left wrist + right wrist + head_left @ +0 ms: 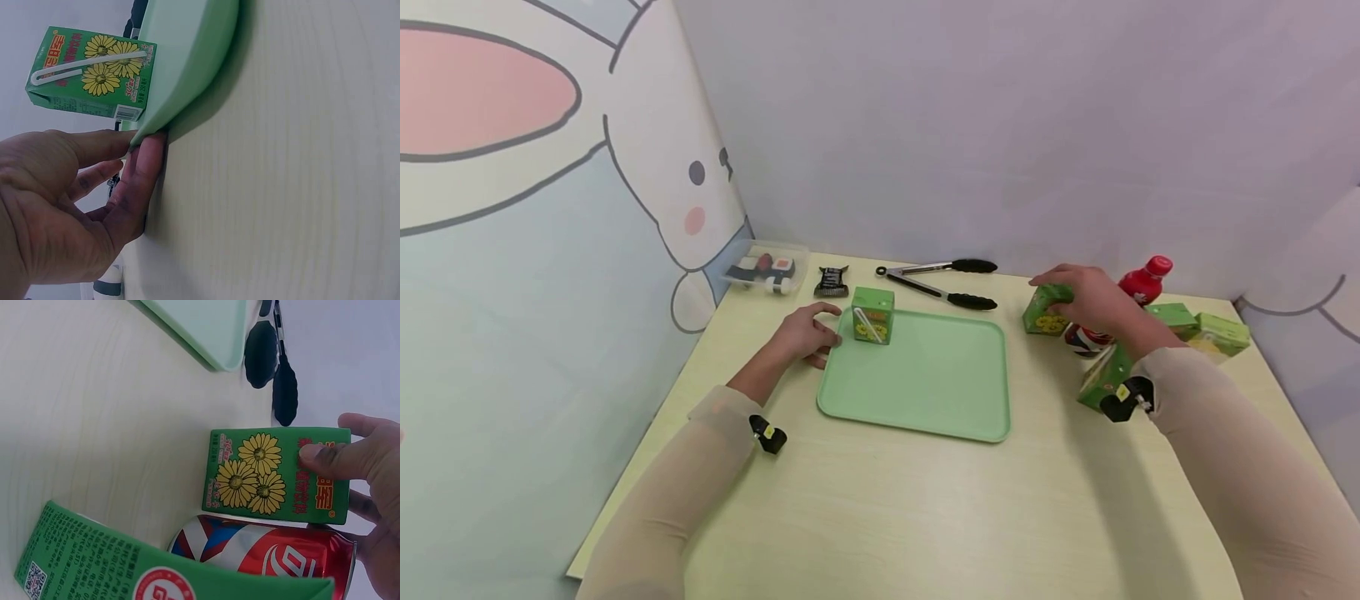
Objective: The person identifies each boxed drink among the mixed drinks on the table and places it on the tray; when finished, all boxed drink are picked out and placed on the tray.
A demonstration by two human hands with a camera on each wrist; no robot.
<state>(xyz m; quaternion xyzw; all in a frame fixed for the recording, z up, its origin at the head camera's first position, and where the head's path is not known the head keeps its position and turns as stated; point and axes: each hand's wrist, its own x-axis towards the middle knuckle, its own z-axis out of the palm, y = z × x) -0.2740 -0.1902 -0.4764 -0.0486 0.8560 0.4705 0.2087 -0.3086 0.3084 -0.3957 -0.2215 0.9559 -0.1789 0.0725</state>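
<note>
My left hand [805,335] pinches the left rim of a light green tray [925,383], thumb above and fingers below in the left wrist view. On the tray's back left corner stands a green drink carton [873,321] with yellow flowers and a white straw on its side. Off to the right, my right hand [1093,300] grips the top of a matching drink carton [250,475], thumb on its flowered face. Close beside that carton is a red, white and blue can [275,550], partly hidden behind another green carton [112,562] in the right wrist view.
Black-handled tongs [973,266] lie behind the tray, near a small black packet [831,282]. A clear box [797,258] with sushi-like pieces sits at the back left. A red-capped bottle [1142,283] and more green cartons [1221,335] stand at the right.
</note>
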